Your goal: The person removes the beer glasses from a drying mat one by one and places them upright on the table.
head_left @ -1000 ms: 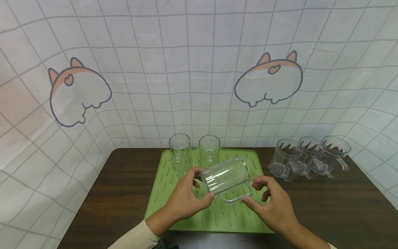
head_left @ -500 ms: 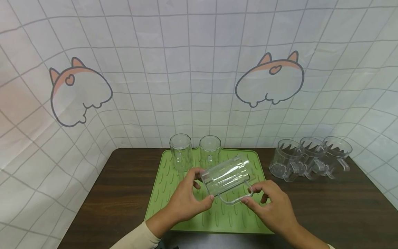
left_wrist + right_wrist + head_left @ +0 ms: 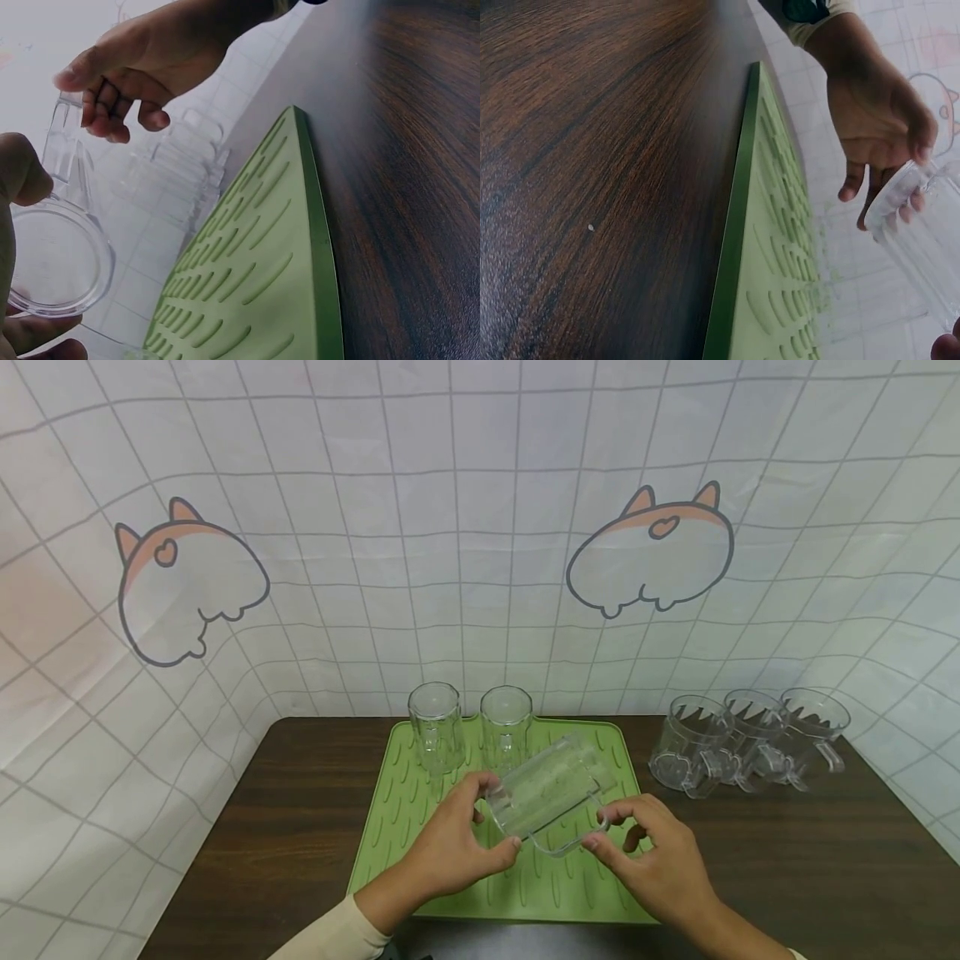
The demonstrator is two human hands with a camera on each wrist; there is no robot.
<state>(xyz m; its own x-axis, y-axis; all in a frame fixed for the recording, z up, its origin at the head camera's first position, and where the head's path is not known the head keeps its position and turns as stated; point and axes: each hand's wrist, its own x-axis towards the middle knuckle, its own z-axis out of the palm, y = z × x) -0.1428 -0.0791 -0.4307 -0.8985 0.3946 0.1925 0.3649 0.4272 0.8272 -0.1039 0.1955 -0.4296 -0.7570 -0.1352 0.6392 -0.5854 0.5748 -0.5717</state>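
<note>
A clear mug (image 3: 551, 785) is held tilted on its side above the green drying mat (image 3: 525, 897). My left hand (image 3: 450, 852) grips it round the base end, thumb below and fingers above. My right hand (image 3: 656, 856) pinches the mug's handle between thumb and index finger. In the left wrist view the round base (image 3: 60, 259) faces the camera, and the right hand's other fingers (image 3: 112, 105) hang curled, clear of the mug. In the right wrist view the left hand (image 3: 877, 120) wraps the base end from behind.
Two clear mugs (image 3: 437, 727) (image 3: 506, 727) stand upright on the mat's back left. Three clear handled cups (image 3: 690, 743) stand close together on the dark wooden table (image 3: 285, 827), right of the mat. A white grid-patterned curtain (image 3: 420, 527) rises behind.
My right index finger has come in onto the handle, which it stood off from a second ago. The held mug has turned slightly and tilted a little more, its base end slightly lower.
</note>
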